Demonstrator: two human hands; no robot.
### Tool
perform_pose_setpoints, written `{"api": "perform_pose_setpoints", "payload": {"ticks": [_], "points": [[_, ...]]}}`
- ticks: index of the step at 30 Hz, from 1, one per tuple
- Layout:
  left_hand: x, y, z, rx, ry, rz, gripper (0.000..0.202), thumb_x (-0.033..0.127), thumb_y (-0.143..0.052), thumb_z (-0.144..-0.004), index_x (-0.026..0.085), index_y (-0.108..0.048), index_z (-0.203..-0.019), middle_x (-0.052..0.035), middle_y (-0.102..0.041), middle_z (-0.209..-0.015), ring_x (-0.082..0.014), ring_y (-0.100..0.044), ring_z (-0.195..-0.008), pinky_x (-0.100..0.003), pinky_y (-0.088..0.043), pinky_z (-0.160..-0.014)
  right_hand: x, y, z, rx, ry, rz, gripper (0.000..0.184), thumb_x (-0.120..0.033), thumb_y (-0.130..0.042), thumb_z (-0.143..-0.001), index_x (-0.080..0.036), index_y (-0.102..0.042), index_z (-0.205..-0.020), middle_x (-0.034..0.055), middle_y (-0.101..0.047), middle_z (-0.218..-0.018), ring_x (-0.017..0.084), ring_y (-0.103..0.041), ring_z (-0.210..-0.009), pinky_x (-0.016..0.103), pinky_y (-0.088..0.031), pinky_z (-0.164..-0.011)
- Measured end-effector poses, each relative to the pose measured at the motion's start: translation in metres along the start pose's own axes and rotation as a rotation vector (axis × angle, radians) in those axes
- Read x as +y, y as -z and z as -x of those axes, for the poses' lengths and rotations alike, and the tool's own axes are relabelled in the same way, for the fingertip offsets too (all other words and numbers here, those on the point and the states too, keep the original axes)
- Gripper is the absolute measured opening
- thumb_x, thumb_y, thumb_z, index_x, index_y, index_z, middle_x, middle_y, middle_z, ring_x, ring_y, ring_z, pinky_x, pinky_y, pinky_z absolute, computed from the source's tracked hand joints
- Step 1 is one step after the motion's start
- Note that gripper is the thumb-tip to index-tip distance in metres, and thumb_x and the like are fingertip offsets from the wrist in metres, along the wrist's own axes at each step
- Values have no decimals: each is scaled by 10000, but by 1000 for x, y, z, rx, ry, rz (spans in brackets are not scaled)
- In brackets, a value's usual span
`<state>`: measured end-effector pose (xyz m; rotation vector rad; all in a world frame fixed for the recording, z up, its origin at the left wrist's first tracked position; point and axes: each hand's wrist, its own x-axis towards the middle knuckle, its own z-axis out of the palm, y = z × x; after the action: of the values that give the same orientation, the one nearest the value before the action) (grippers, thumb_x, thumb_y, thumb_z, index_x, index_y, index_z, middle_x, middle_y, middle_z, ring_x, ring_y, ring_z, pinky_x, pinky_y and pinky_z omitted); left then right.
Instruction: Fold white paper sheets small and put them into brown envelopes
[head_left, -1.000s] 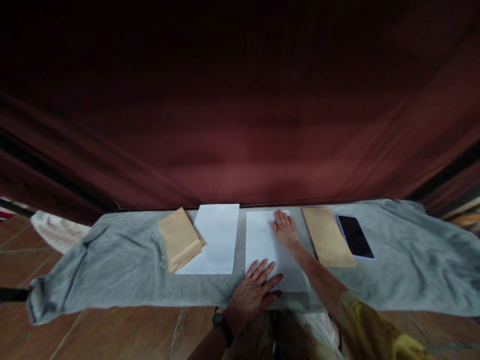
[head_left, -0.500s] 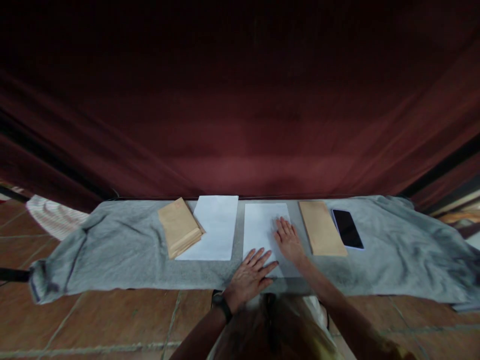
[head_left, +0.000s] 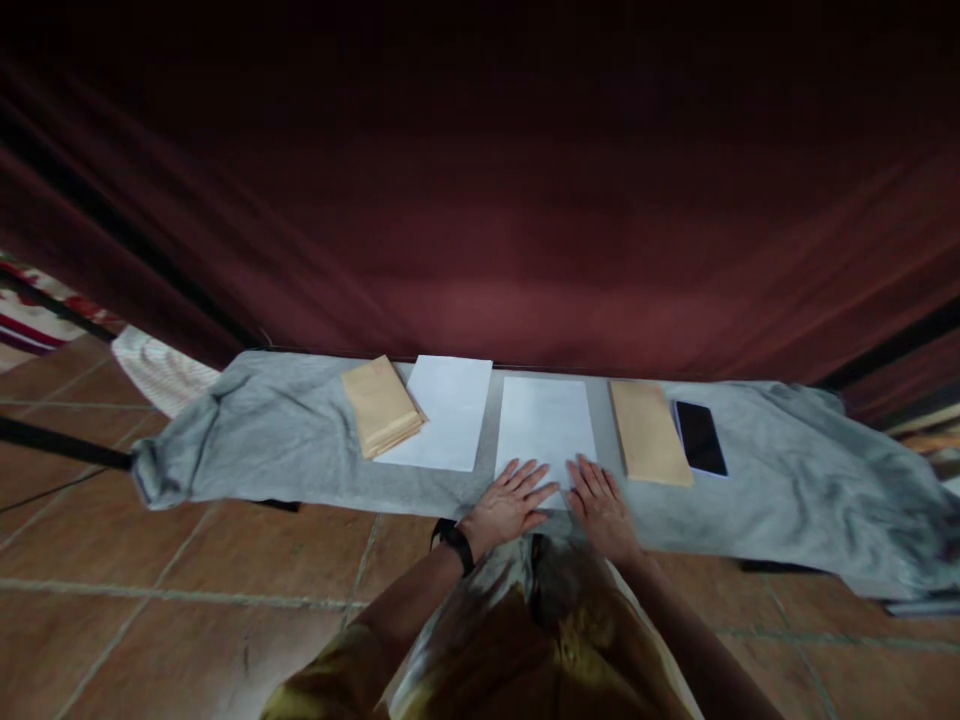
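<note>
A white sheet of paper [head_left: 544, 425] lies in the middle of a grey cloth [head_left: 285, 440]. My left hand [head_left: 510, 500] rests flat on the sheet's near left corner, fingers spread, a dark watch on the wrist. My right hand [head_left: 600, 500] lies flat with fingers apart on the near right corner. Neither hand holds anything.
Left of the sheet lie a second white sheet [head_left: 442, 425] and a stack of brown envelopes [head_left: 380, 405]. To the right are a single brown envelope [head_left: 649, 432] and a dark phone [head_left: 700, 438]. A dark red curtain [head_left: 480, 200] hangs behind. The floor is brown tile [head_left: 187, 580].
My right hand has slid back from the sheet's far edge to its near right corner. The view has pulled back and down, showing more floor and my clothing.
</note>
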<state>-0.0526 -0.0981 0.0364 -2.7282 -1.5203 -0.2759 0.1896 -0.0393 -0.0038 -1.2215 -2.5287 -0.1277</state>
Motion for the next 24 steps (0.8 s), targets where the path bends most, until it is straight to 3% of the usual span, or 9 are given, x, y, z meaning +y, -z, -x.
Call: {"api": "perform_pose_setpoints", "payload": {"ticks": [17, 24], "points": [[14, -1, 5, -7, 39, 17, 520, 464, -458, -1043, 366, -385, -1549, -46, -374, -1648, -231, -317, -1527, -445, -189, -1257, 3, 10, 33, -8, 11, -26, 638, -367, -343, -1071, -251, -104, -1651, 90, -333, -1658, 276, -420, -1465, 497, -294, -1212], [16, 3, 5, -23, 56, 24, 545, 455, -477, -1038, 352, -365, -1561, -50, -361, -1655, -227, -288, -1539, -449, -172, -1259, 0, 12, 41, -16, -18, -43, 645, -371, -346, -1065, -248, -108, -1652, 86, -353, -1648, 294, -418, -1466, 529, -278, -1218]]}}
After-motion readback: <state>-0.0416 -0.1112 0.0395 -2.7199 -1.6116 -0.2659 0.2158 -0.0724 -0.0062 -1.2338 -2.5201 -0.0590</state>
